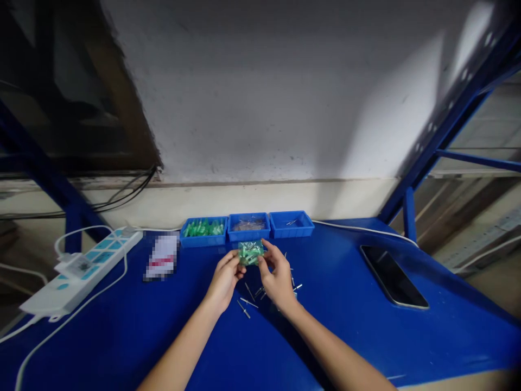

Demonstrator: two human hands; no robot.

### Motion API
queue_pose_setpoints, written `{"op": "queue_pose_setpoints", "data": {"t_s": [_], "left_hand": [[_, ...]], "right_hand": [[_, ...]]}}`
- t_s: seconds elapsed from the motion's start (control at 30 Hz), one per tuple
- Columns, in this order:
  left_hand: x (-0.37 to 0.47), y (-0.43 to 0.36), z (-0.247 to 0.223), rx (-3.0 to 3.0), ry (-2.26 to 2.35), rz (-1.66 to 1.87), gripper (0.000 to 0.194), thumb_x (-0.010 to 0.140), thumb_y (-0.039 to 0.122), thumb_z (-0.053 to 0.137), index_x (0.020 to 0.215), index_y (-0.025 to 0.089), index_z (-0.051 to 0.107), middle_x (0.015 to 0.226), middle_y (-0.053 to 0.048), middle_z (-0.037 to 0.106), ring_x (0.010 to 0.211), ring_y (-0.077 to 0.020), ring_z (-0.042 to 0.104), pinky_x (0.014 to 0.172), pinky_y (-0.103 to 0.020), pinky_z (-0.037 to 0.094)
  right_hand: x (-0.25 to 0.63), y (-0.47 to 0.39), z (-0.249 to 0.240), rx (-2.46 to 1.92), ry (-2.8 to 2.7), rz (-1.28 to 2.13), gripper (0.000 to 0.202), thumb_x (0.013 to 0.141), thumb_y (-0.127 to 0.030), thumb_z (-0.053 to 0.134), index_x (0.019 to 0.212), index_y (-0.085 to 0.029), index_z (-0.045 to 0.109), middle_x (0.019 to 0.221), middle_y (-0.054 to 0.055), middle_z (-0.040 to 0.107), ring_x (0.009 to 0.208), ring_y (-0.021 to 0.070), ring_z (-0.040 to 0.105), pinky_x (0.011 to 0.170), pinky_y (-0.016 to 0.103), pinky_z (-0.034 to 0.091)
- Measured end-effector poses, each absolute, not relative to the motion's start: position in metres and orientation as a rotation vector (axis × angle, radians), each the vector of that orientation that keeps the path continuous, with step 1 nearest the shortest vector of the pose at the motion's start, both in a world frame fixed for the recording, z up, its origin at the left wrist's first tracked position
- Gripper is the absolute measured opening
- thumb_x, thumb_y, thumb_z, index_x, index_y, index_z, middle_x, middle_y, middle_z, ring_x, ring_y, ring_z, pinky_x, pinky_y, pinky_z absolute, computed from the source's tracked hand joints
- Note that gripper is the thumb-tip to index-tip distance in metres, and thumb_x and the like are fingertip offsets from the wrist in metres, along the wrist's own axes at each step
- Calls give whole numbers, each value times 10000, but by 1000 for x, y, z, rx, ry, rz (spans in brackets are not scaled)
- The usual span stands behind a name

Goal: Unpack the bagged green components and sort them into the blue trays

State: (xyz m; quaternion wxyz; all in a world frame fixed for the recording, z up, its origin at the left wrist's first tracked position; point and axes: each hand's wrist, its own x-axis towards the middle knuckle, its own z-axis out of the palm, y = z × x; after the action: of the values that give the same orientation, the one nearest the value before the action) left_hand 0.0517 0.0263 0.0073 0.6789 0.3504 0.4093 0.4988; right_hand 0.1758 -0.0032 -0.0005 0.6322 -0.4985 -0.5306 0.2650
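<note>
A small clear plastic bag [251, 252] with green pieces and some metallic bits inside is held up between my two hands, in front of the blue bins. My left hand [224, 278] pinches its left edge, fingers closed. On the right edge my right hand [277, 274] grips it between thumb and fingers. Beneath and around my hands, several thin metal rivets [244, 308] lie scattered on the blue table [325, 336]; some are hidden by my right hand.
Behind stand blue bins with green pieces [203, 234], clear-looking items [248, 233] and a few metal pieces [292, 232]. A white power strip [81, 277] with cables and a blurred packet [161, 256] lie left, a black phone [394, 277] right.
</note>
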Motion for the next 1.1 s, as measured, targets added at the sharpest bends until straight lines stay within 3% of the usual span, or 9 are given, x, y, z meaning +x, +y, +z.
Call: {"op": "queue_pose_setpoints", "data": {"t_s": [0.27, 0.37, 0.57, 0.77, 0.9, 0.97, 1.1], "left_hand": [[52, 31, 3, 685, 956, 1079, 183, 631, 209, 584, 809, 167, 577, 597, 57, 563, 445, -50, 437, 406, -169, 221], [53, 28, 3, 729, 968, 1049, 229, 632, 228, 615, 852, 171, 584, 662, 53, 578, 457, -37, 442, 415, -169, 214], [57, 20, 6, 800, 977, 955, 293, 685, 330, 659, 921, 166, 602, 780, 12, 596, 499, -23, 454, 437, -155, 222], [54, 23, 16, 651, 903, 880, 417, 780, 523, 532, 858, 123, 617, 724, -20, 600, 486, -48, 463, 431, -172, 256], [51, 26, 16, 588, 906, 987, 252, 707, 352, 652, 837, 142, 605, 709, 2, 602, 510, -54, 491, 457, -178, 293], [51, 26, 14, 603, 915, 1051, 263, 654, 282, 692, 870, 155, 612, 700, 16, 596, 532, -58, 507, 476, -177, 308], [51, 24, 7, 793, 982, 1119, 325, 672, 343, 692, 924, 148, 631, 776, -20, 611, 580, -78, 522, 505, -190, 341]], "right_hand": [[169, -11, 1, -1111, -1400, 442, 202, 836, -176, 466, 996, -198, 589, 834, 48, 592, 742, 165, 575, 668, 285, 476], [173, -8, 2, -1152, -1367, 386, 186, 841, -183, 465, 978, -199, 589, 821, 49, 596, 740, 169, 576, 682, 299, 469], [195, 5, 1, -1214, -1156, 473, 200, 842, -251, 502, 1026, -185, 547, 787, 34, 601, 679, 158, 569, 628, 281, 456], [196, 2, 7, -1105, -1386, 398, 116, 822, -153, 474, 815, -202, 578, 820, 35, 568, 763, 164, 562, 662, 276, 450], [190, -2, 6, -1098, -1474, 312, 189, 774, -80, 452, 776, -203, 596, 919, 60, 548, 887, 190, 552, 763, 320, 448], [190, -2, 4, -1139, -1463, 288, 234, 746, -57, 445, 777, -205, 624, 965, 70, 537, 946, 209, 536, 810, 348, 439], [192, 0, 2, -1195, -1404, 368, 315, 727, -46, 427, 807, -216, 680, 1018, 80, 518, 1006, 226, 514, 863, 380, 425]]}}
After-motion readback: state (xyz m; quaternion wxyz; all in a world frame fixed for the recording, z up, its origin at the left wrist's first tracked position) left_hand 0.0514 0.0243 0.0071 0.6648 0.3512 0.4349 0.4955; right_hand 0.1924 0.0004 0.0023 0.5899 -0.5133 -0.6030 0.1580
